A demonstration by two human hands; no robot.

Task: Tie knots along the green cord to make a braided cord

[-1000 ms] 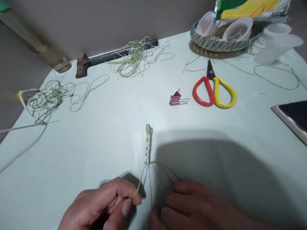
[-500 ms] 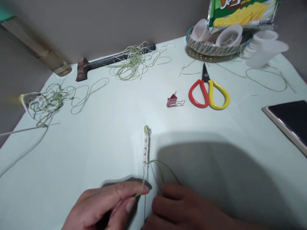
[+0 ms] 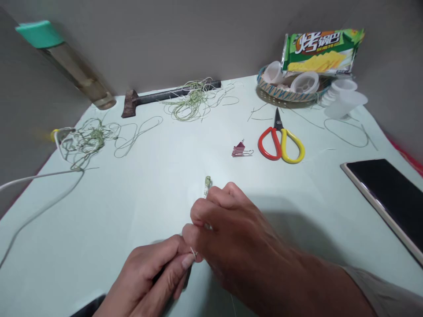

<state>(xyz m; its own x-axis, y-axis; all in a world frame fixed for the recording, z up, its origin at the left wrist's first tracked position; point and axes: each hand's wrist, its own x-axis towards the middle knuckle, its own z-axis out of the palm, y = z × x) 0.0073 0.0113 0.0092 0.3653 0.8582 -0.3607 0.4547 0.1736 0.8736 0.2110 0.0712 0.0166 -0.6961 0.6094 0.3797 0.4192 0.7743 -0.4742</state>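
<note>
A narrow braided green and white cord (image 3: 207, 181) lies on the pale table, its top end showing above my right hand (image 3: 231, 224). The rest of the braid is hidden under that hand, whose fingers are curled round it and the strands. My left hand (image 3: 158, 270) touches the right one at the fingertips and pinches thin cord strands between thumb and forefinger. A pink binder clip (image 3: 239, 149) lies beyond my hands, with red and yellow handled scissors (image 3: 280, 143) to its right.
Tangled green cords (image 3: 92, 138) lie at the left, more over a hammer (image 3: 160, 95) at the back. A capped bottle (image 3: 76, 72) stands back left. A basket (image 3: 280, 91) with cups and a snack packet (image 3: 320, 55) is back right; a phone (image 3: 386, 193) lies right.
My right hand has moved up and left over the braid and now meets my left hand, covering most of the cord. The view has tilted up and shifted, showing more of the bottle and packet.
</note>
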